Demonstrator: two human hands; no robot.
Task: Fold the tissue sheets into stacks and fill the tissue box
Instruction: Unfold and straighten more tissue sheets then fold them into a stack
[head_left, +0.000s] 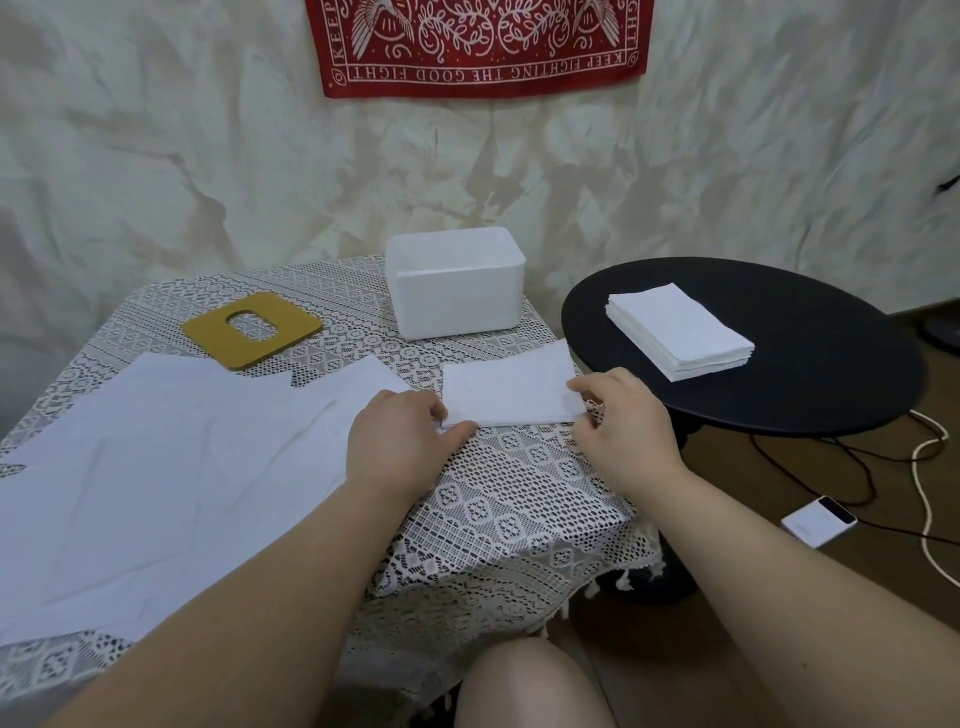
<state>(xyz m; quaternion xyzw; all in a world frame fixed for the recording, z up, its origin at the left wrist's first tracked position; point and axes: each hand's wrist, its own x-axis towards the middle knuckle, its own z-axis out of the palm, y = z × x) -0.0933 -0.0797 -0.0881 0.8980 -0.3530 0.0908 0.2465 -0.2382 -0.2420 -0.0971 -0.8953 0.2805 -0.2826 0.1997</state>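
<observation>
A folded white tissue stack (509, 387) lies on the lace-covered table (509, 499), in front of the white tissue box (456, 283), which stands with its lid off. My left hand (400, 441) pinches the stack's near left corner. My right hand (621, 421) pinches its near right corner. Several unfolded tissue sheets (166, 467) spread over the table's left half. A second, thicker folded stack (678, 332) rests on the round black side table (831, 384) to the right. The box's yellow lid (208, 335), with an oval slot, lies flat at the back left.
A red bandana (478, 47) hangs on the draped wall behind. On the floor at the right lie a white power bank (818, 519) and cables (930, 499). My knee (524, 686) shows below the table's front edge.
</observation>
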